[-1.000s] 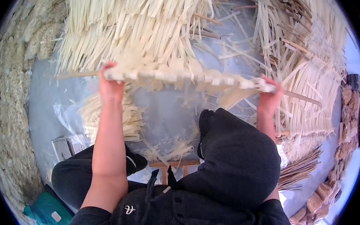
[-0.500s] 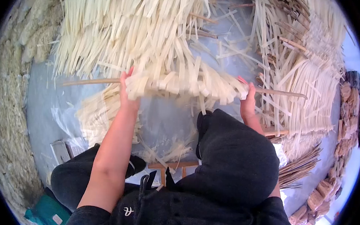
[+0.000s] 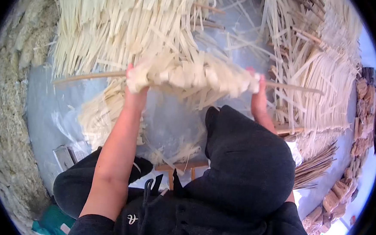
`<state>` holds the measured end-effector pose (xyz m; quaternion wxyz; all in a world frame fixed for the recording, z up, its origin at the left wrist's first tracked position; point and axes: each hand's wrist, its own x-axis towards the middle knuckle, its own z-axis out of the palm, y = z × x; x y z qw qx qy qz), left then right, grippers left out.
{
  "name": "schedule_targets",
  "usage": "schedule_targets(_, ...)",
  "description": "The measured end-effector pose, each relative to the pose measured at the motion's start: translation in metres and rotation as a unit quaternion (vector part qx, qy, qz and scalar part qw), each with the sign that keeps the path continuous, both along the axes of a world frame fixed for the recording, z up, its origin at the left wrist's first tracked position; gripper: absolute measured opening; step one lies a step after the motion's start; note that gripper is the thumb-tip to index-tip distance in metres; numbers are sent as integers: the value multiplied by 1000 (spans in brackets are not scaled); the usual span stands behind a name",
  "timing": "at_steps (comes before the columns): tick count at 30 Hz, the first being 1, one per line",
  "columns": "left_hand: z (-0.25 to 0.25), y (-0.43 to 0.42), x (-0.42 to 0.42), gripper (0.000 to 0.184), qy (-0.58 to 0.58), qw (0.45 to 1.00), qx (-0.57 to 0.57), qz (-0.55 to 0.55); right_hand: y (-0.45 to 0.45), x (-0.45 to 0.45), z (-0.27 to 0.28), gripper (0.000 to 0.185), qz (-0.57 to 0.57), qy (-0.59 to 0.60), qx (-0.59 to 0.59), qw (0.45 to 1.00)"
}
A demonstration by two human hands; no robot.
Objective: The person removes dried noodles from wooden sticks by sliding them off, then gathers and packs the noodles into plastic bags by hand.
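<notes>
A long thin stick [image 3: 87,76] is held level in front of me, with a bunch of pale flat strips [image 3: 192,77] hanging over its middle. My left hand [image 3: 135,82] grips the stick and the left end of the bunch. At the bunch's right end my right hand [image 3: 257,87] is closed round stick and strips. Both bare ends of the stick stick out beyond my hands. The strips are blurred by motion.
Rows of pale strips [image 3: 112,22] lie ahead, with more strips [image 3: 323,95] at the right. A strip pile [image 3: 100,116] is left of centre. Thin sticks [image 3: 316,166] lie beside my right knee. A wooden stool [image 3: 183,166] stands between my legs.
My hands have come closer together along the stick than a second ago, and the strips are bunched into a shorter span. The bunch has swung and risen slightly since the middle frame.
</notes>
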<state>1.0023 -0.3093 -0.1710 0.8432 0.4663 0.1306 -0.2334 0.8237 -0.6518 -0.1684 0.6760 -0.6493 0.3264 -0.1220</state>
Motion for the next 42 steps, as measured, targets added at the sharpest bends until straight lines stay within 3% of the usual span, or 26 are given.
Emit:
schedule_targets(2,36,-6,5,47,-86,996,-6,-28,6,7,42,72,-2,-102,-13,995)
schedule_targets(3,46,-8,5,44,-107,994,30,-14,10,7,47,72,-4,-99,-11,995)
schedule_targets(5,37,-5,-1,43,-102,994,-15,-20,14,7,54,69,14,-195,92,976)
schedule_targets(6,27,-3,-3,42,-101,993,-63,-23,14,6,39,69,13,-196,91,976)
schedule_targets(7,-12,-5,4,44,-60,991,115,8,16,5,8,66,-26,-63,96,993)
schedule_targets(8,-26,-5,0,44,-65,991,113,11,17,7,-18,64,-65,68,99,991)
schedule_targets(10,-51,-7,-3,49,9,982,177,-63,-3,-3,-59,63,-1,30,45,999)
schedule_targets(12,-38,-13,-2,50,-41,984,161,-66,-1,-14,-55,63,54,16,7,998)
schedule_targets(14,-8,-20,-3,50,-113,984,128,-59,9,6,3,59,20,-138,200,970)
schedule_targets(15,-3,-22,-7,50,-132,982,124,-58,12,7,6,58,14,-180,235,955)
schedule_targets(16,-9,-22,-8,51,-146,979,127,-61,11,1,-16,58,13,-180,235,955)
schedule_targets(17,-28,-23,-6,51,-151,973,158,-66,10,-8,-56,60,33,-53,85,994)
schedule_targets(19,-51,-21,-12,52,-155,961,213,-82,20,10,-45,61,-11,-66,258,964)
schedule_targets(21,-50,-14,-11,52,-211,940,252,-87,10,15,-9,62,24,-63,237,969)
schedule_targets(23,-30,-3,-7,53,-284,912,283,-84,13,11,35,67,107,-79,202,970)
schedule_targets(24,-13,3,-8,53,-279,913,285,-88,13,9,45,65,77,-78,220,969)
schedule_targets(27,50,0,3,52,-348,874,332,-67,16,-1,69,71,171,-98,238,951)
schedule_targets(29,81,-3,9,59,-231,929,289,15,22,-1,67,81,223,-60,261,937)
schedule_targets(30,91,-3,13,59,-231,929,290,16,26,2,63,81,223,-60,262,937)
schedule_targets(32,102,-8,24,76,-117,905,400,-79,33,7,49,87,234,50,366,899)
schedule_targets(34,48,4,47,85,-109,886,440,-101,39,11,22,87,246,69,397,881)
schedule_targets(36,4,8,63,82,-24,785,593,-177,48,13,0,87,252,80,418,869)
schedule_targets(38,-20,11,63,78,24,813,551,-186,49,13,-24,89,264,46,381,885)
schedule_targets(40,-97,40,74,71,118,874,392,-261,54,15,-23,91,185,194,369,890)
schedule_targets(41,-110,41,72,71,118,873,392,-264,49,13,-39,78,171,198,373,890)
schedule_targets(42,-119,43,69,63,112,881,390,-244,40,12,-42,78,169,199,374,890)
